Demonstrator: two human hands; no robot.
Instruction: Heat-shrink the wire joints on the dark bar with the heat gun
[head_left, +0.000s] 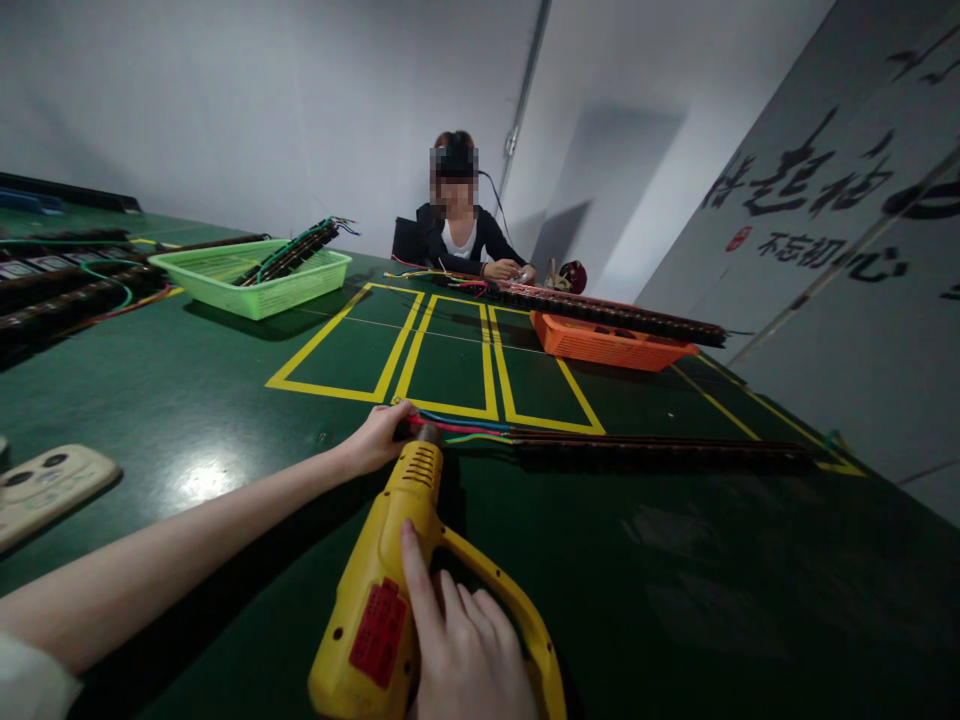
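Note:
My right hand [469,640] is closed round the handle of a yellow heat gun [390,570], its index finger stretched along the body. The gun's metal nozzle [429,434] points away from me, close to my left hand [382,435]. My left fingers pinch the ends of several coloured wires [469,428], red, blue and green. Those wires run right into a long dark strip [660,452] lying on the green table [600,580]. My left fingertips are partly hidden, and the exact wire ends cannot be made out.
A green basket [259,295] with wired strips stands at the back left, beside more dark strips [67,285]. An orange basket [615,345] carries another long strip [615,312]. A phone [56,490] lies at left. Yellow tape [330,390] marks the table. Another person [461,235] sits opposite.

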